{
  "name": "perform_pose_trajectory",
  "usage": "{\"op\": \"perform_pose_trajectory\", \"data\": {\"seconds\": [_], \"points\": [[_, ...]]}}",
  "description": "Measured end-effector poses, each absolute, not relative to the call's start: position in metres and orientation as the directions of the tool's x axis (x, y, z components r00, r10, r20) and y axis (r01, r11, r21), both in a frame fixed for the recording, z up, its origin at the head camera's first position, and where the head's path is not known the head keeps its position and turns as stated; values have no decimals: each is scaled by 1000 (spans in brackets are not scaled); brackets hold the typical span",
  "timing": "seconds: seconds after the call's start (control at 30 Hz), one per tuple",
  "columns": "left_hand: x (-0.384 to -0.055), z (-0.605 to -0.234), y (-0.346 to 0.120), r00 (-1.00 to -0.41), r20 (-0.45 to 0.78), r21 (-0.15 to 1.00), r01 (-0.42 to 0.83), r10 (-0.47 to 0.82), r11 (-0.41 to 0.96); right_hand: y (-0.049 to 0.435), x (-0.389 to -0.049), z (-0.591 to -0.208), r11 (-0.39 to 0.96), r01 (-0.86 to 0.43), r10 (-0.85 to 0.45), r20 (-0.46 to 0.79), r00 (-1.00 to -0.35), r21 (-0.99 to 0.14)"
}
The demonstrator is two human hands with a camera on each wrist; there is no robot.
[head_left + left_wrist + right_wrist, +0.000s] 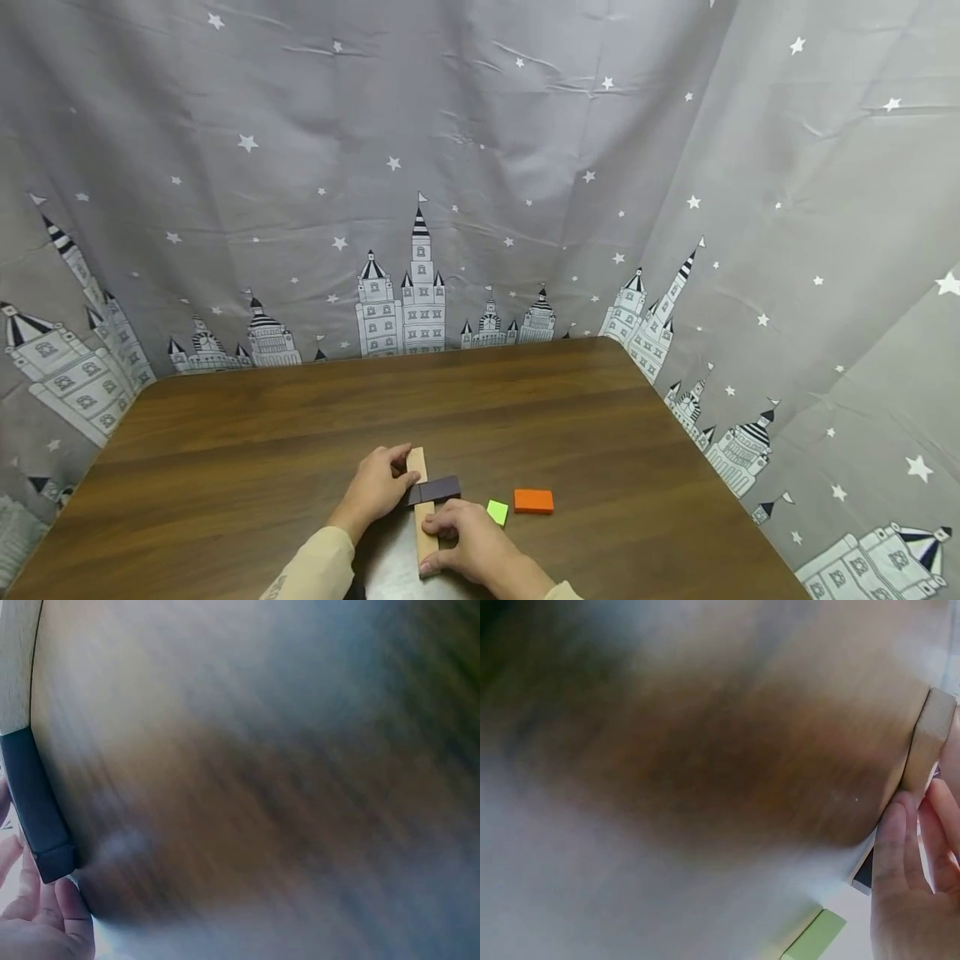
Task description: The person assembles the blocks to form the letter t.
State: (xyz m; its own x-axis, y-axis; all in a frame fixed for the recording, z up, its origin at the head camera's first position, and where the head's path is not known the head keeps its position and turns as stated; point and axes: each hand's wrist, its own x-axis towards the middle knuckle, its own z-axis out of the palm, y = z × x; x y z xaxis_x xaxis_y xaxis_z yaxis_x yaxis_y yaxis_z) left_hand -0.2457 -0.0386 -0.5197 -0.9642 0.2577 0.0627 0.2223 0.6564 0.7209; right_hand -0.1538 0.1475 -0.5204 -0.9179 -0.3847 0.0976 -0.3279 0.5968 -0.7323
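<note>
In the head view, light wooden blocks and dark blocks lie in a cross shape on the table. My left hand [377,485] holds the far wooden block [417,464], its index finger at the far end and thumb close to the dark blocks [441,488]. My right hand [476,540] grips the near wooden block [426,543] along its length, thumb at the near end. The left wrist view shows fingers [75,911] by the end of a dark block [39,799]. In the right wrist view, fingertips [891,825] touch a wooden block [928,739].
Just right of my right hand lies a lime green block [497,512], partly hidden by the hand. An orange block [533,501] lies farther right. The brown wooden table [300,417] ends at a grey curtain [487,125] printed with castles and stars.
</note>
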Motion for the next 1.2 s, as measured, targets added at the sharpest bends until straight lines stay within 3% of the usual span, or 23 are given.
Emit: {"op": "perform_pose_trajectory", "data": {"seconds": [0.47, 0.93, 1.2], "points": [[-242, -510, -36, -965, 22, 715, 198, 261, 671, 151, -153, -519, 563, -331, -399, 101, -911, -757], [-236, -506, -50, -907, -18, 748, 268, 421, 608, 152, -146, -517, 601, -358, -459, 59, -887, -715], [-234, -507, -54, -910, -14, 730, 274, 415, 626, 148, -146, -518, 600, -403, -485, 87, -870, -691]]}}
